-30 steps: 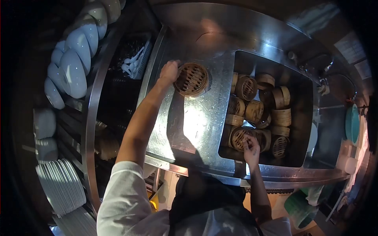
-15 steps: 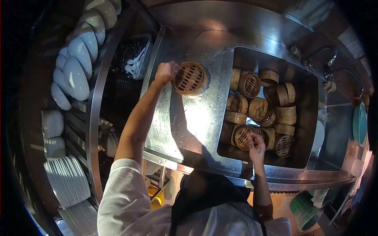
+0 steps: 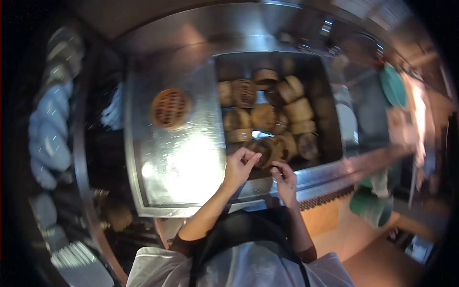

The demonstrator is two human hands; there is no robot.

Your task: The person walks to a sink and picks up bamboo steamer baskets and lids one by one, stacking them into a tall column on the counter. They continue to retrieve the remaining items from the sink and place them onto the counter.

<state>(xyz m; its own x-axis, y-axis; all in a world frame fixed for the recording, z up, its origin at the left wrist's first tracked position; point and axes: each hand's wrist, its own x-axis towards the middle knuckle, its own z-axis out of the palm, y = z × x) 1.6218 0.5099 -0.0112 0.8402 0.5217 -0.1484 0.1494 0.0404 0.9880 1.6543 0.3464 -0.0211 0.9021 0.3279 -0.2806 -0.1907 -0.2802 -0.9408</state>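
Note:
Round bamboo steamers (image 3: pixel 263 116) lie jumbled in the deep metal sink (image 3: pixel 332 119), some on their sides. Over the front left of the sink, my left hand (image 3: pixel 237 168) is closed, thumb and fingers at the near-left rim of a dark, blurred bamboo steamer (image 3: pixel 261 151). My right hand (image 3: pixel 285 183) is close by on the right, fingers curled in a pinch at the sink's front edge. Blur hides whether it grips anything. Another slatted steamer (image 3: pixel 170 109) sits alone on the metal drainboard (image 3: pixel 167 162), left of the sink, away from both hands.
White dishes (image 3: pixel 51 136) and stacked plates (image 3: pixel 76 256) fill a rack on the far left. White spoons (image 3: pixel 112 109) lie beside the drainboard. A teal bowl (image 3: pixel 393 85) stands at the right, and a green bucket (image 3: pixel 370 208) is below the counter.
My left hand has let go of the drainboard steamer and come right to the sink. My right hand has drawn back toward the front edge. The view has swung right.

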